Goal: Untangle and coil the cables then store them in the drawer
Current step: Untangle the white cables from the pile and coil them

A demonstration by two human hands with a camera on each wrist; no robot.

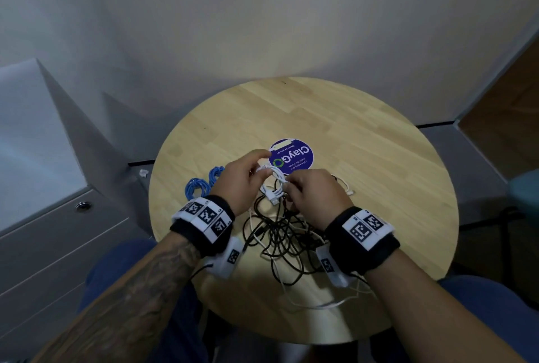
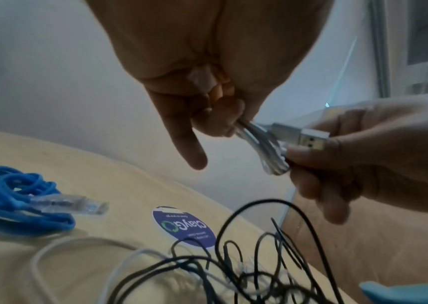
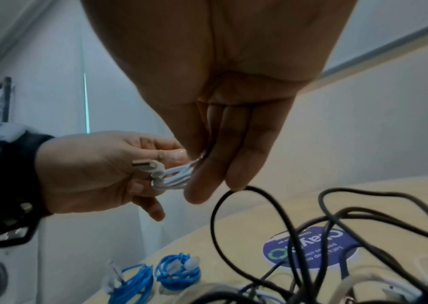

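Note:
A folded white USB cable (image 1: 272, 180) hangs above the round wooden table (image 1: 364, 135), held between both hands. My left hand (image 1: 255, 170) pinches one end of the bundle (image 2: 256, 142), its index finger sticking out. My right hand (image 1: 293, 189) grips the other end, thumb beside a USB plug (image 2: 311, 139). A second plug (image 3: 144, 164) shows by the left hand's fingers (image 3: 153, 156). Under the hands lies a tangle of black and white cables (image 1: 287, 234). Two coiled blue cables (image 1: 198, 187) sit to the left on the table.
A purple round sticker (image 1: 291, 155) marks the table's middle. A grey drawer cabinet (image 1: 58, 234) with a lock (image 1: 83, 205) stands left of the table. Loose white cable (image 1: 326, 304) trails toward the near edge. Grey walls close in behind.

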